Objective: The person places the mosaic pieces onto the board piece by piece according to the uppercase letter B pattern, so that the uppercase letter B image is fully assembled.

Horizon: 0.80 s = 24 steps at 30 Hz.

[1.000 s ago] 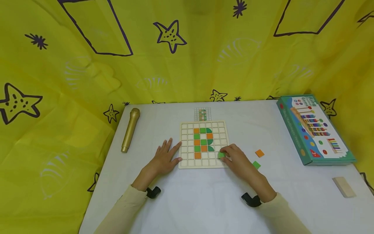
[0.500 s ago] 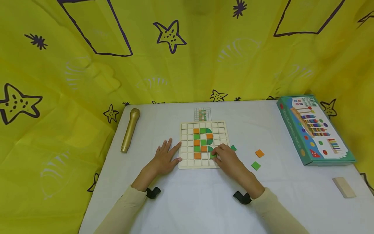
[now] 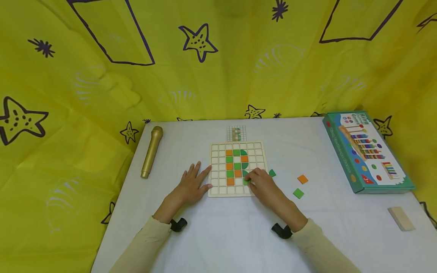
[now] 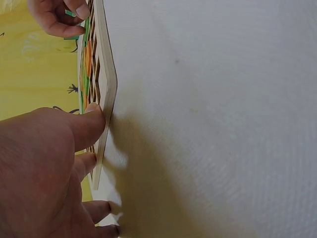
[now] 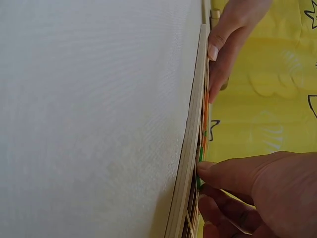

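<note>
A square wooden grid board [image 3: 219, 190] lies on the table with orange, green and dark green tiles set in its cells. My left hand [image 3: 189, 188] rests beside it, fingers spread, thumb and a fingertip touching its left edge. Over the lower right part of the board, my right hand [image 3: 268, 186] pinches a green tile [image 3: 246, 182] between thumb and fingers; in the right wrist view the tile's green edge [image 5: 200, 181] shows at the board's surface. A small pattern card [image 3: 236, 133] lies just behind the board.
Right of the board lie a dark green piece [image 3: 272, 173], an orange tile [image 3: 302, 179] and a green tile [image 3: 298, 193]. A gold microphone [image 3: 151, 152] is at the left. A game box [image 3: 368, 151] and a wooden block [image 3: 401, 218] lie at the right.
My right hand has moved left across the board with the green tile, down to a cell below the dark green pieces. The dark green piece beside the board has come into sight. My left hand stays put.
</note>
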Motion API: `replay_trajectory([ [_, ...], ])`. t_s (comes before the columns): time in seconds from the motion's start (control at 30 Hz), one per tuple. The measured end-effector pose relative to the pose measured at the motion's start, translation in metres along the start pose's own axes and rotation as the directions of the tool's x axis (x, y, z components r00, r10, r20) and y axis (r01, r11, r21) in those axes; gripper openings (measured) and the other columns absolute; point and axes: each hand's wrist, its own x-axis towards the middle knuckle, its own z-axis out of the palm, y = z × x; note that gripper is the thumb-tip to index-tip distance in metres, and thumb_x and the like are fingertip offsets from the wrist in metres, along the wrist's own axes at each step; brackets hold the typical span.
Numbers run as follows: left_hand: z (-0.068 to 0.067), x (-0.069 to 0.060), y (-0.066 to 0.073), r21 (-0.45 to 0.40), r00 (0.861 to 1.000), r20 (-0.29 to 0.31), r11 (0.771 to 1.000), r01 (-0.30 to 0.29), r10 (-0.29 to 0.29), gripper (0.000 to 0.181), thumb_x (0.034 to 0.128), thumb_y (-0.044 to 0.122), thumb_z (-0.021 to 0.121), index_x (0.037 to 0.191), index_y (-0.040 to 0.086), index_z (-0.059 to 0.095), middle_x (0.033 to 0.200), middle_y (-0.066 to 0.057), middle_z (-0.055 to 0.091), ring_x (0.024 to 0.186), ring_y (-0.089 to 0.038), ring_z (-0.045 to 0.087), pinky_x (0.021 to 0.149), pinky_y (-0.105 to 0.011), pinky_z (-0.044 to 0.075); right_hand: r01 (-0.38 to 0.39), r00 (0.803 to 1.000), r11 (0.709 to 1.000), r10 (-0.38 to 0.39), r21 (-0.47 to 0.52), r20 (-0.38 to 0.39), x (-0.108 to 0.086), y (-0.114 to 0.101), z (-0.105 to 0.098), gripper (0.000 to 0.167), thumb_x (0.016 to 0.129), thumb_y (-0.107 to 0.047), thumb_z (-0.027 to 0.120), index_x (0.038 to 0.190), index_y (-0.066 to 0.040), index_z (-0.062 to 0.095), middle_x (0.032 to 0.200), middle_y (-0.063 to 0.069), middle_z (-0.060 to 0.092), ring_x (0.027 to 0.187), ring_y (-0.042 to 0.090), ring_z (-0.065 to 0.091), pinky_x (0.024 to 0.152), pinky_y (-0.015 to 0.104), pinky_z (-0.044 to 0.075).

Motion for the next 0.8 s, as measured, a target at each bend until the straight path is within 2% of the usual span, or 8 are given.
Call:
replay_trajectory([
  [0.23,0.001,0.001,-0.002,0.005,1.000,0.004,1.000,-0.002,0.002,0.071,0.1087,0.051,0.052,0.170,0.026,0.025,0.176,-0.023,0.006,0.162,-0.047,0.002,0.127,-0.068,0.010,0.001,1.000,1.000,-0.001,-0.008,0.004,-0.003,0.000,-0.006,0.016,0.094,-0.001,0.078,0.109,-0.004,0.077,0.110,0.007,0.064,0.105,0.027,0.060,0.090,0.041,0.053],
  [0.4,0.001,0.001,-0.002,0.004,1.000,0.000,1.000,0.005,-0.005,0.071,0.1086,0.050,0.053,0.170,0.027,0.025,0.176,-0.022,0.006,0.162,-0.046,0.002,0.128,-0.067,0.010,-0.081,0.996,0.997,0.081,-0.011,0.038,-0.013,0.008,-0.027,0.024,0.096,-0.009,0.077,0.119,-0.005,0.075,0.119,0.009,0.063,0.113,0.031,0.059,0.090,0.043,0.044],
  [0.53,0.001,0.000,0.000,-0.003,1.000,0.000,1.000,0.006,-0.006,0.071,0.1082,0.050,0.053,0.170,0.027,0.026,0.177,-0.021,0.006,0.163,-0.046,0.002,0.128,-0.067,0.009,-0.159,0.986,0.987,0.160,-0.023,0.043,-0.030,0.022,-0.049,0.029,0.096,-0.012,0.078,0.123,-0.004,0.071,0.124,0.014,0.063,0.120,0.037,0.058,0.094,0.050,0.045],
  [0.67,0.000,0.000,0.001,-0.006,1.000,-0.004,1.000,0.005,-0.005,0.071,0.1083,0.049,0.054,0.169,0.026,0.027,0.176,-0.022,0.007,0.162,-0.047,0.003,0.128,-0.067,0.009,-0.272,0.960,0.961,0.275,-0.050,0.051,-0.055,0.038,-0.068,0.036,0.094,-0.019,0.080,0.123,-0.001,0.067,0.124,0.023,0.060,0.118,0.043,0.055,0.096,0.060,0.040],
  [0.8,-0.001,-0.001,0.003,-0.005,1.000,-0.005,1.000,0.008,-0.008,0.071,0.1084,0.049,0.054,0.169,0.026,0.027,0.177,-0.021,0.007,0.163,-0.046,0.002,0.128,-0.066,0.009,-0.406,0.909,0.911,0.411,-0.069,0.071,-0.078,0.052,-0.080,0.049,0.093,-0.025,0.081,0.126,0.003,0.058,0.127,0.033,0.052,0.113,0.049,0.049,0.089,0.065,0.036],
])
